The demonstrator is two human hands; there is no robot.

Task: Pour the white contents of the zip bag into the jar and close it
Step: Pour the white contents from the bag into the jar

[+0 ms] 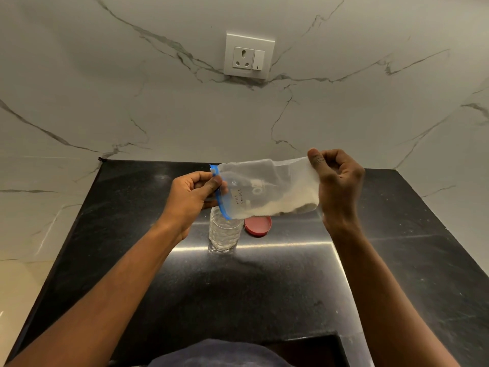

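Black countertop (264,287) with clear jar (225,234), red lid (258,225).

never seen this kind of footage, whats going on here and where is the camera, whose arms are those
There is no machine: these are a person's two bare arms, filmed by one wide-angle camera worn on the head, looking forward and down. The left hand pinches the blue zip end of a clear bag, and the right hand grips its other end, so the bag is held sideways in the air. White powder lies along its lower side. On the black counter below stands an open clear jar, right under the zip end. Its red lid lies beside it. Behind is a marble wall with a socket.
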